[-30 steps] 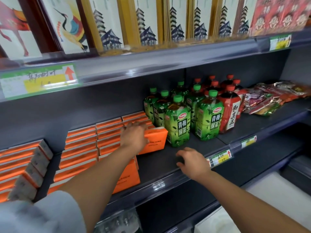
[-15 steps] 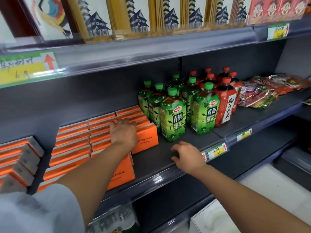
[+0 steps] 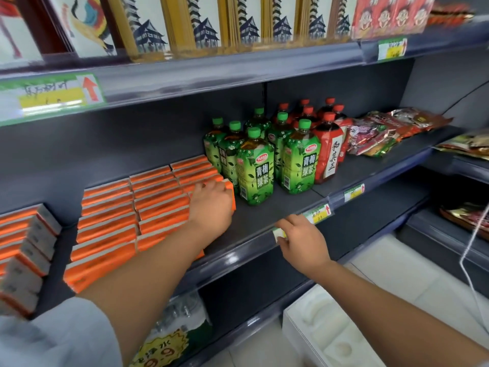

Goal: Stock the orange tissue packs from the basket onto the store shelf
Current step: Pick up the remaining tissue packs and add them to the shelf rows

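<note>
Left hand lies over the end orange tissue pack, fingers draped on top. I cannot tell whether it grips or only presses. The pack sits on the shelf in the gap between the stocked rows on its left and the green tea bottles just beside it on the right. Its long axis seems to run front to back, like the rows. Left hand is the nearer. Right hand is well apart, fingers curled onto the shelf rail. Packs are flat, rectangular, glossy orange with pale edges. Bottles are rounded with slick film labels and likely tip easily.
</note>
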The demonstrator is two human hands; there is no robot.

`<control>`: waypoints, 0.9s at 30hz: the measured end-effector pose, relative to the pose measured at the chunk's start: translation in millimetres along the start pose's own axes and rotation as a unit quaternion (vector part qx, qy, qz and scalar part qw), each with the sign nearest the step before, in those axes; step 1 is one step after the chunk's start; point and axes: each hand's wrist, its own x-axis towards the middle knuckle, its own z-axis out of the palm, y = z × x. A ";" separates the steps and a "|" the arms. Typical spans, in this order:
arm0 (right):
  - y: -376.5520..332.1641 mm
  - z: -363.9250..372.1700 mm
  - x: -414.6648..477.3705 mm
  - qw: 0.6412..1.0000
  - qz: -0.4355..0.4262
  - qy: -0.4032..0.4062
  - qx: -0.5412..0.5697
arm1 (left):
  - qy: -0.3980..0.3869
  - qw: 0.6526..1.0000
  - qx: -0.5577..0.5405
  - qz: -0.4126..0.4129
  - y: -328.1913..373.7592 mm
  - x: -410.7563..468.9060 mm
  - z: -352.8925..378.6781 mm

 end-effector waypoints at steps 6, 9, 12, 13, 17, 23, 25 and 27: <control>8.3 -2.2 -81.4 0.998 0.034 -0.053 -0.007 | -0.001 0.991 -0.072 0.112 77.5 -57.1 7.3; 14.8 4.0 -120.4 0.993 0.047 -0.105 -0.017 | -0.044 0.981 -0.090 0.164 112.9 -87.5 28.4; 21.3 16.5 -153.9 0.987 0.060 -0.146 -0.013 | -0.090 0.972 -0.084 0.201 139.1 -113.3 56.6; 23.6 22.9 -163.1 0.984 0.064 -0.163 -0.015 | -0.102 0.969 -0.082 0.211 146.0 -120.1 67.0; 31.1 51.0 -193.4 0.964 0.076 -0.250 -0.042 | -0.153 0.955 -0.092 0.236 169.0 -144.7 108.2; 48.6 95.6 -223.5 0.935 0.092 -0.338 -0.057 | -0.237 0.925 -0.087 0.283 197.8 -171.3 161.4; 53.6 112.5 -231.2 0.926 0.095 -0.360 -0.059 | -0.272 0.913 -0.077 0.294 205.0 -179.2 178.8; 56.4 129.1 -239.5 0.916 0.090 -0.387 -0.058 | -0.304 0.900 -0.077 0.302 210.7 -188.2 194.5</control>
